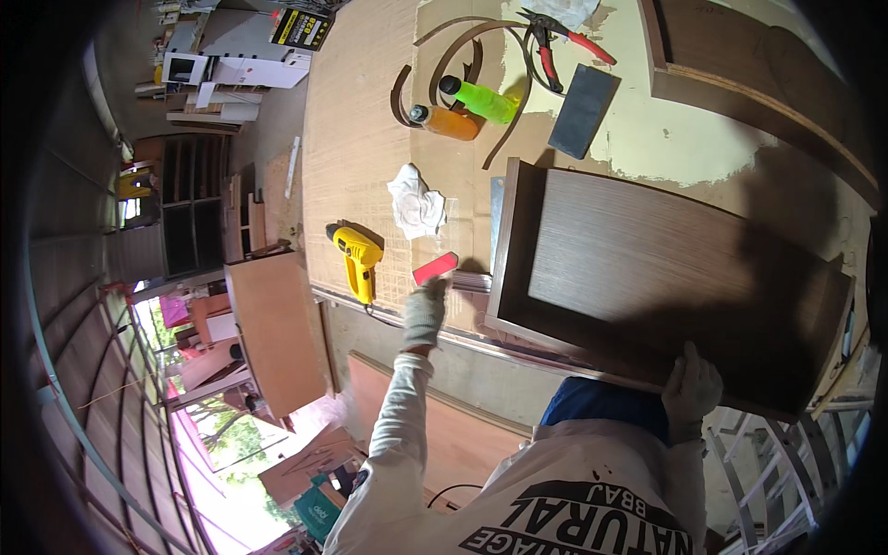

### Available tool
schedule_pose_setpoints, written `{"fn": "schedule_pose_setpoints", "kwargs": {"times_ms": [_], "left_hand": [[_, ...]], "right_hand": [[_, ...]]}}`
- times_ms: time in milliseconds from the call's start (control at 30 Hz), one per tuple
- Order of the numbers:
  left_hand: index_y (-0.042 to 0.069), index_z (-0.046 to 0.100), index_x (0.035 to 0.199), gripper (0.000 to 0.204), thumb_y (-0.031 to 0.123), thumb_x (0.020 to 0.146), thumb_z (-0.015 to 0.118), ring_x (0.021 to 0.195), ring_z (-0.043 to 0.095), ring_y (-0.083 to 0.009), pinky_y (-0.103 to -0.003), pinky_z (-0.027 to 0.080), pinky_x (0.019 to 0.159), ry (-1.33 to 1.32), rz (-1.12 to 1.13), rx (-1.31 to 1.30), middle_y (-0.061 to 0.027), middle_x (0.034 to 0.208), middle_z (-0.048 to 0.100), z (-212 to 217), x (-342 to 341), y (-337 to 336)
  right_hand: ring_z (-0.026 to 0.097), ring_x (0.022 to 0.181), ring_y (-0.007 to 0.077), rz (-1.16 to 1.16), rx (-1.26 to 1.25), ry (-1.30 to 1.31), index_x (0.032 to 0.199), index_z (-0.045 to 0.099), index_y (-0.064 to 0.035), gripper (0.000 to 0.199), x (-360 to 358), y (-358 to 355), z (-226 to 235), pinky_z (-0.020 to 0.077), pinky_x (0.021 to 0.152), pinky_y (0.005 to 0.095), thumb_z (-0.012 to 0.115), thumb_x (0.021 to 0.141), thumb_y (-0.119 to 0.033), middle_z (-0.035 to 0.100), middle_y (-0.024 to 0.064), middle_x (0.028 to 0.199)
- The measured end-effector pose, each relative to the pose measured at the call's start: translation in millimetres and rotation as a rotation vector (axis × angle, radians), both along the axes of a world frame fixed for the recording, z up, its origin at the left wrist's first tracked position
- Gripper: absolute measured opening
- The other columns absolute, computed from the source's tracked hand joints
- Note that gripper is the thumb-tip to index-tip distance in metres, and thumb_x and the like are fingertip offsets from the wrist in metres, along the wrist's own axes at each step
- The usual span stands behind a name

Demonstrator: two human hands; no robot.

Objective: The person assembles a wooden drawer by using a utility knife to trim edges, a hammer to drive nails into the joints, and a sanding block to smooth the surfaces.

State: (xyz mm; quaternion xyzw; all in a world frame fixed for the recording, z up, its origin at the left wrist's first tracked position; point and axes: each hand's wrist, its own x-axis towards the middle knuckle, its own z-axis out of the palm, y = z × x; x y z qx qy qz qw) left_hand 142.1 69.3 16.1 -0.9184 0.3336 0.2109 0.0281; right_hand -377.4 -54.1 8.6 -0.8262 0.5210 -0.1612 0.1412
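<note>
My left hand (425, 316), in a pale work glove, reaches over the table's near edge. Its fingers close on the lower end of a small pinkish-red block (435, 268). Beside it are a yellow heat gun (357, 259) and a crumpled white cloth (416, 202). My right hand (693, 387), also gloved, grips the near edge of a dark brown wood-grain panel with raised sides (638, 264), shaped like a shallow tray. Its thumb lies over the rim; the other fingers are mostly hidden.
Farther back on the worktable (356, 111) are a green bottle (486, 100), an orange bottle (446, 122), curved brown edging strips (453, 46), red-handled snips (550, 55) and a dark flat block (584, 111). Another curved brown piece (758, 102) occupies the back right. Metal racks (768, 472) stand lower right.
</note>
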Motion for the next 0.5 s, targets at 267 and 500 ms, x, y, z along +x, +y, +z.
{"fn": "schedule_pose_setpoints", "kwargs": {"times_ms": [267, 500], "left_hand": [[0.011, 0.041, 0.156, 0.075, 0.020, 0.088, 0.070, 0.140, 0.048, -0.0375, -0.055, 0.042, 0.110, -0.203, -0.460, -0.013, -0.0179, 0.155, 0.049, -78, 69, 42], [0.016, 0.066, 0.119, 0.031, 0.030, 0.092, 0.072, 0.097, 0.070, -0.0435, -0.053, 0.054, 0.084, -0.095, -0.407, -0.031, -0.0167, 0.106, 0.074, -49, 67, -24]], "right_hand": [[0.069, 0.077, 0.0356, 0.018, -0.059, 0.043, 0.115, 0.070, -0.0050, 0.023, 7, 0, 5, 0.0550, 0.070, 0.0490, 0.064, 0.096, -0.016, 0.071, 0.0139, 0.089], [0.069, 0.086, 0.0335, -0.078, -0.037, 0.008, 0.115, 0.071, -0.0079, 0.022, 11, 5, 12, 0.0545, 0.078, 0.0483, 0.065, 0.097, -0.019, 0.072, 0.0117, 0.096]]}}
